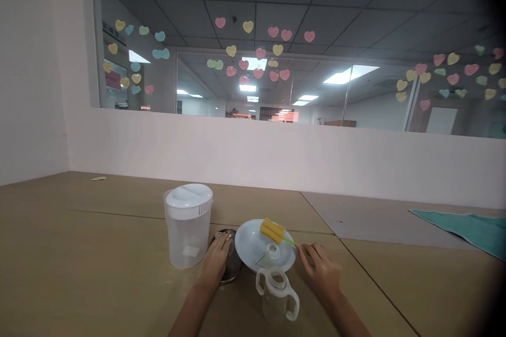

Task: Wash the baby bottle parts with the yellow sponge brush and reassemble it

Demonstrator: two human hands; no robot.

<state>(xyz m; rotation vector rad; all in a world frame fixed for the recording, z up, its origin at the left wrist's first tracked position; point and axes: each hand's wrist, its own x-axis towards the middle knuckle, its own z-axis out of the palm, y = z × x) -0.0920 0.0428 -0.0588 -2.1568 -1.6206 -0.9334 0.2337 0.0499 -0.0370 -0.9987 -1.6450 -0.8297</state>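
Observation:
My right hand (322, 269) grips the green handle of a bottle brush (272, 230). The brush's yellow sponge head rests over the far rim of a white plate (247, 250). On that plate lies a small clear and white bottle part (272, 253). My left hand (217, 259) is over a dark round metal dish (236, 268), its fingers curled at a small pale round piece that they mostly hide. Between my hands, at the near edge of the plate, stands a clear baby bottle (274, 300) with two white handles and an uncovered mouth.
A translucent pitcher (187, 231) with a white lid stands left of the metal dish. At the far right lies a teal cloth (466, 226). A small pale strip (98, 178) is at the back left of the wooden table (98, 263), before a wall with a window.

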